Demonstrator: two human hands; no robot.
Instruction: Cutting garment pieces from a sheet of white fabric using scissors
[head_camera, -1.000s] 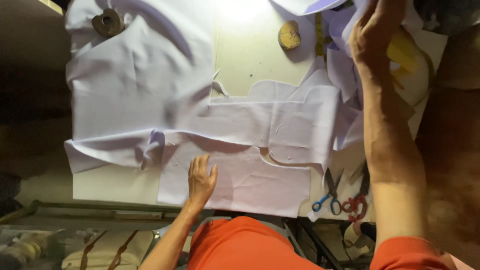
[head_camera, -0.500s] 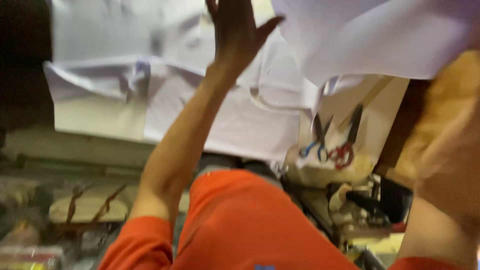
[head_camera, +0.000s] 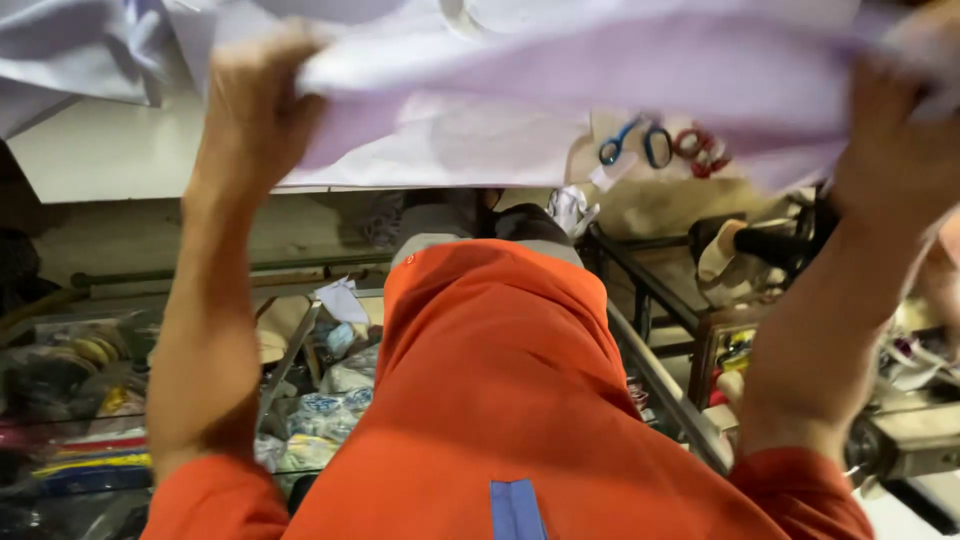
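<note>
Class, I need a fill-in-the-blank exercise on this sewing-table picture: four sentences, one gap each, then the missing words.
1. Both hands, the left hand and the right hand, grip a pale lilac piece of ____.
2. The person's shirt is ____ in colour.
3. Near the table edge lie scissors with ____ handles.
4. Beside them lie scissors with red handles, closer to the ____ hand.

Missing words: cloth; orange; blue; right

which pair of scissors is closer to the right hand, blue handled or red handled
The red-handled scissors. They lie to the right of the blue-handled scissors, on the side nearer the right hand, which grips the lilac fabric.
</note>
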